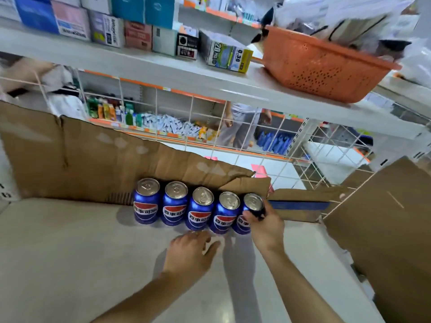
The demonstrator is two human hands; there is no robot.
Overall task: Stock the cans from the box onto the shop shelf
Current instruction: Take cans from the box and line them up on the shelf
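Five cans [198, 206] upright in a row on the pale shelf [70, 252], long axes vertical, silver tops with pull tabs facing up, row running left to right just in front of a torn cardboard flap [93, 155]. Blue bodies with a red, white and blue emblem and white lettering turned toward the camera. Rightmost can [250, 212] wrapped by the right hand [265, 226], grip clenched round its upper side, lower right of its label hidden behind thumb and palm. Left hand [190, 251] released, fingers loose and spread just before the middle cans, grasping nothing. Cardboard box [382, 229] at right cut off by the frame edge, contents not visible. Orange basket [321, 66] on the upper shelf, load blurred.
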